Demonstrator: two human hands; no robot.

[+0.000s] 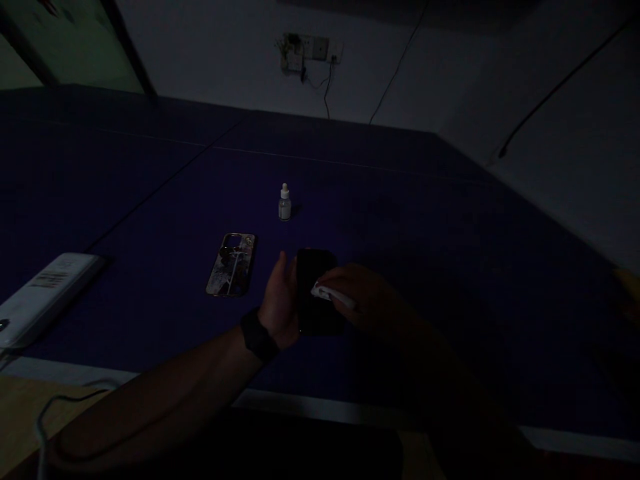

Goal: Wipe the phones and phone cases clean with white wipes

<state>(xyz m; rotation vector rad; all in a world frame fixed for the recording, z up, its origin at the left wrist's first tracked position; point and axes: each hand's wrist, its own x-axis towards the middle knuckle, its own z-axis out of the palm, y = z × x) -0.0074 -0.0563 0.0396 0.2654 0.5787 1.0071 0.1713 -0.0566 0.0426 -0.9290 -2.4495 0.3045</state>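
Observation:
My left hand (281, 300), with a dark watch on its wrist, is closed around the left side of a black smartphone (316, 319). The phone's dark face is turned up toward me. My right hand (361, 293) pinches a folded white cloth or tissue (337, 294) against the phone's face. To the left of the phone lies a patterned phone case (232, 265) with a camera cutout at its top. Beyond the hands a small dropper bottle (285, 205) with a white top stands upright. The room is dim, so the right fingers show poorly.
A long white device (47, 293), perhaps a power strip, lies at the left edge, with a pale cable (43, 427) below it. The tabletop (165, 220) is dark blue. Wall sockets (313, 48) and hanging cords are on the wall behind the table.

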